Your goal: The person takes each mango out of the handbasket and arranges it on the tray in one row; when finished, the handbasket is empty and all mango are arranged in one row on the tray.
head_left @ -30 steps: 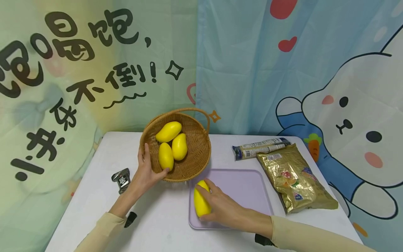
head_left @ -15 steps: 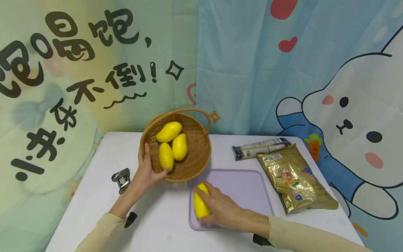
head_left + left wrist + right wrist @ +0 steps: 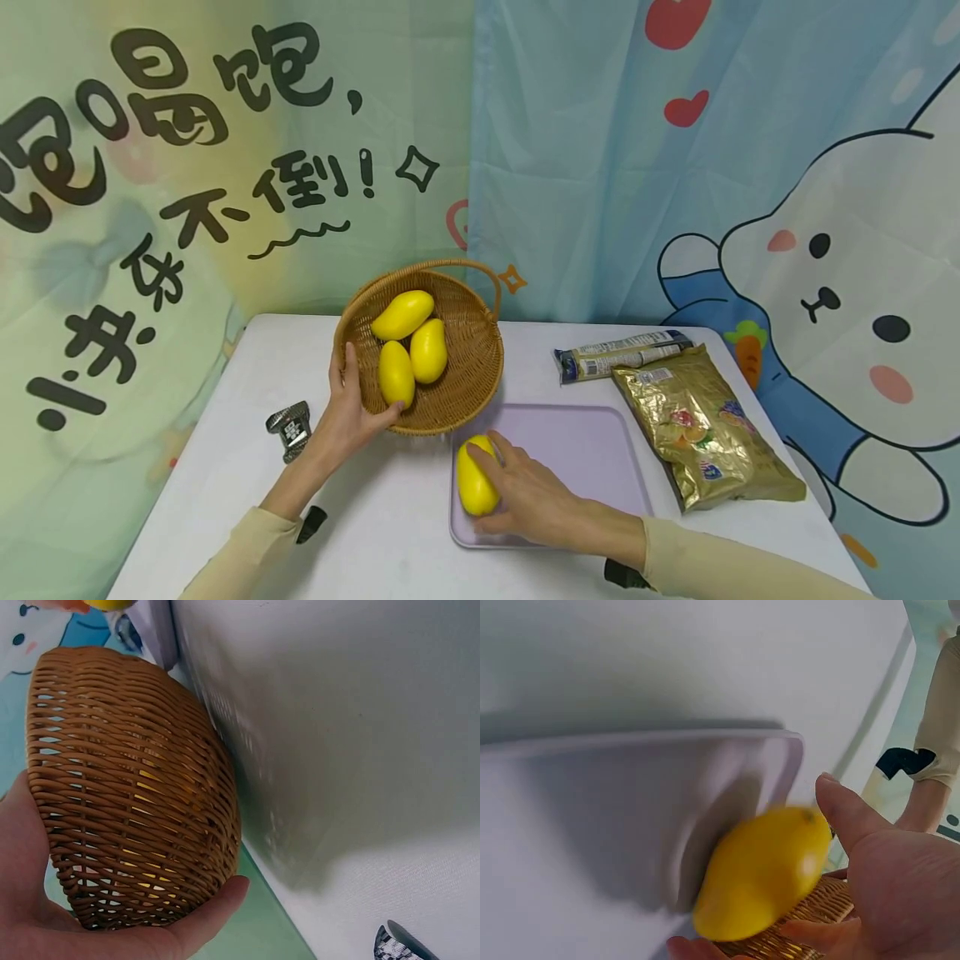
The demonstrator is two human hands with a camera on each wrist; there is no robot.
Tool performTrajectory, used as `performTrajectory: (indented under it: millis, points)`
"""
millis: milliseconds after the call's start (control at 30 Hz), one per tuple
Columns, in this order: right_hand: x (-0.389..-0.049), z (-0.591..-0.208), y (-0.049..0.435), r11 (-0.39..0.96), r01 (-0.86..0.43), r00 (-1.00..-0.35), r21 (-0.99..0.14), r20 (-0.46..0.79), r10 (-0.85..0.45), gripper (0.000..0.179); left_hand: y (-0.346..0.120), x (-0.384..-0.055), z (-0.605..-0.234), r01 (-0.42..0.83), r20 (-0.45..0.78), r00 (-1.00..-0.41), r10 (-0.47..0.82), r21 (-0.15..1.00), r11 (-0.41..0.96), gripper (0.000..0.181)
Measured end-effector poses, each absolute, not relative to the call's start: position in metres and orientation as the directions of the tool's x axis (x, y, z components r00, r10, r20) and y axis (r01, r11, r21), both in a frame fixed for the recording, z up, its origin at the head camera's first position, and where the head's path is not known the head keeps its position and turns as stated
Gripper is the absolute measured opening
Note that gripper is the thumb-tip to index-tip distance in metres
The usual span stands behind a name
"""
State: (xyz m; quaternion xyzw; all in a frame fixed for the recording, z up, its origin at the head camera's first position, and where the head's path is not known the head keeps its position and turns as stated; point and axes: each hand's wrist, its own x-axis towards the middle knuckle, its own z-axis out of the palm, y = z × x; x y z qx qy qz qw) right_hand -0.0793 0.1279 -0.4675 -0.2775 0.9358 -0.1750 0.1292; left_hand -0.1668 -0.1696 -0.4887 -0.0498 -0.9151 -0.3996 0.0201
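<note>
- The right hand (image 3: 528,500) arches over the loose mango (image 3: 474,487), thumb and fingers spread toward its two ends; the right wrist view shows the thumb held out straight, and I cannot tell whether the tips press the fruit.
- That mango is over the 9 o'clock edge of the lilac tray (image 3: 570,442); I cannot tell whether it touches it.
- A likely slip, I judge: with the thumb bearing too lightly, smooth round skin could roll toward 9 o'clock, over the tray's low rim.
- The left hand (image 3: 354,412) grips the wicker basket (image 3: 465,367) at its 8 o'clock side, thumb and fingers parted around the wall; the basket is at 11 o'clock from the right hand.
- The basket's mouth tilts toward 6 o'clock; a weakened grip could let it tip, I think, and its three other mangoes (image 3: 428,350) slide to the lower lip.
- The loose mango looks glossy, evenly yellow and plump, with a small dark spot at one end; its three fellows match.
- Farther out, a black packet (image 3: 291,429) lies at 8 o'clock from the basket; a blue-ended pack (image 3: 615,354) is at 1 o'clock from the right hand, and a crinkled gold bag (image 3: 705,442) between 2 and 3.
</note>
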Motion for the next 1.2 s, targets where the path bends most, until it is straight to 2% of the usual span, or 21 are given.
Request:
performTrajectory:
  millis: [200, 400, 733, 933, 1200]
  points:
    - [-0.083, -0.456, 0.133, 0.791, -0.481, -0.825, -0.378, -0.111, -0.554, 0.097, -0.170, -0.167, -0.489, 0.109, 0.080, -0.994, 0.074, 0.727, 0.678, 0.126]
    - [-0.095, -0.431, 0.138, 0.816, -0.431, -0.863, -0.384, -0.090, -0.498, 0.094, -0.170, -0.168, -0.489, 0.111, 0.078, -0.994, 0.079, 0.731, 0.673, 0.125]
    - [-0.135, -0.386, 0.141, 0.818, -0.397, -0.904, -0.416, 0.025, -0.426, 0.092, -0.171, -0.168, -0.489, 0.113, 0.082, -0.994, 0.079, 0.733, 0.671, 0.124]
    - [-0.167, -0.366, 0.136, 0.793, -0.426, -0.893, -0.435, 0.062, -0.446, 0.093, -0.171, -0.166, -0.488, 0.105, 0.073, -0.994, 0.076, 0.735, 0.670, 0.125]
    - [-0.207, -0.364, 0.118, 0.769, -0.444, -0.863, -0.460, -0.014, -0.506, 0.096, -0.169, -0.166, -0.487, 0.099, 0.065, -0.995, 0.075, 0.736, 0.670, 0.125]
